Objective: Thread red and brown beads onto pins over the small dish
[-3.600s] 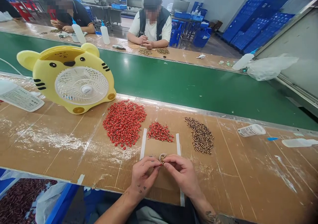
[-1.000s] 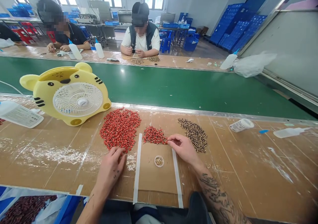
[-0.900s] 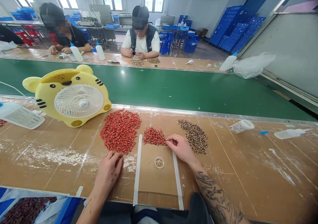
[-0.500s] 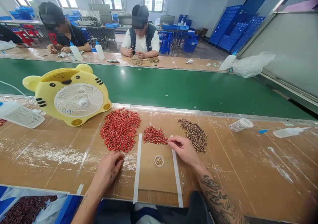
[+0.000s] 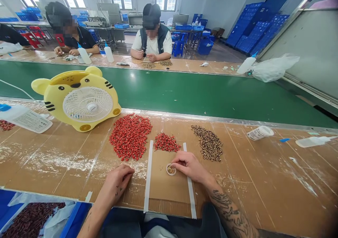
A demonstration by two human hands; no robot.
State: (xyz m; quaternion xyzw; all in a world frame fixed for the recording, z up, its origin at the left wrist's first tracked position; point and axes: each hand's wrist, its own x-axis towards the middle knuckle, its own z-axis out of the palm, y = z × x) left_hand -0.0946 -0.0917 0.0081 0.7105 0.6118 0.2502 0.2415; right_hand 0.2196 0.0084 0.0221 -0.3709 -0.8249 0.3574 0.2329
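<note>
One round pale dish (image 5: 171, 174) on flat cardboard (image 5: 169, 189), right hand (image 5: 188, 165) at its edge.

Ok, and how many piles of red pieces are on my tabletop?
3: the large pile beside the yellow fan, the small pile at the cardboard pad's far edge, and a partly visible pile by the labelled bottle at the picture's left edge. More may be hidden there.

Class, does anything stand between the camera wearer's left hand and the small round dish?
Nothing raised shows between the left hand and the small round dish; only a white tape strip lies flat across that path. The right hand is on the dish's other side.
</note>
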